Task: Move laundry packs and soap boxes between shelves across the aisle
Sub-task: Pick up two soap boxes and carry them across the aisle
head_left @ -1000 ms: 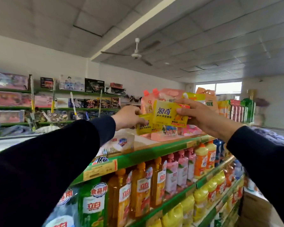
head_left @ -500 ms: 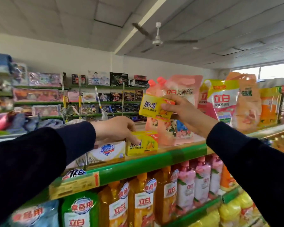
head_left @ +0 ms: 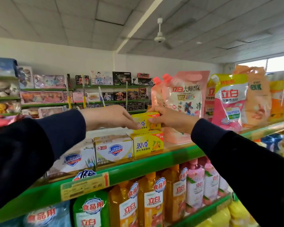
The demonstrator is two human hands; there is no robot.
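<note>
Two yellow soap boxes are stacked on the top green shelf. The lower yellow soap box stands at the shelf's front edge. The upper yellow soap box sits on top of it, between both hands. My right hand grips its right end, thumb on the front face. My left hand reaches in from the left, and its fairly straight fingertips touch the box's left front. Laundry packs stand just behind and to the right: a pink pouch, a yellow and pink pouch and an orange pouch.
White Safeguard soap boxes fill the shelf left of the yellow ones. Orange and pink detergent bottles line the shelf below. Toy boxes sit on far wall shelves. A ceiling fan hangs overhead.
My right hand has lowered its yellow box onto the one my left hand set on the shelf. My left hand has let go of the lower box and risen to touch the upper one.
</note>
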